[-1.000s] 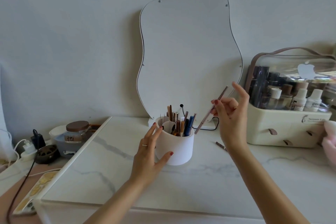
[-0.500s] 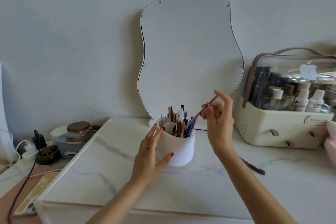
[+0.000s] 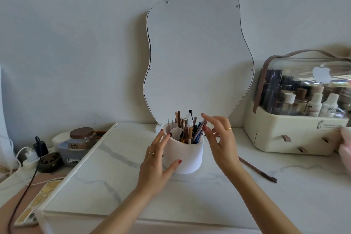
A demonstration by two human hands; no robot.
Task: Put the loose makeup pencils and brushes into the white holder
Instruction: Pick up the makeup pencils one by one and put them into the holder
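Observation:
The white holder point(image 3: 187, 157) stands mid-table in front of the mirror, with several pencils and brushes point(image 3: 187, 131) upright in it. My left hand point(image 3: 153, 167) cups the holder's left side, thumb low on its front wall. My right hand point(image 3: 222, 142) is at the holder's right rim. Its thumb and forefinger lightly pinch the top end of a pink-brown pencil point(image 3: 201, 128) that leans inside the holder. One dark brown pencil point(image 3: 256, 170) lies loose on the marble top, just right of my right forearm.
A wavy-edged mirror point(image 3: 197, 53) leans on the wall behind the holder. A cream cosmetics case point(image 3: 296, 135) with a clear lid stands at the right. At the left, off the marble top, are a lidded jar point(image 3: 81, 138), chargers with cables and a phone point(image 3: 36, 205).
My right hand has come left and down from beside the case, lowering the pink-brown pencil into the holder. My left hand has stayed on the holder.

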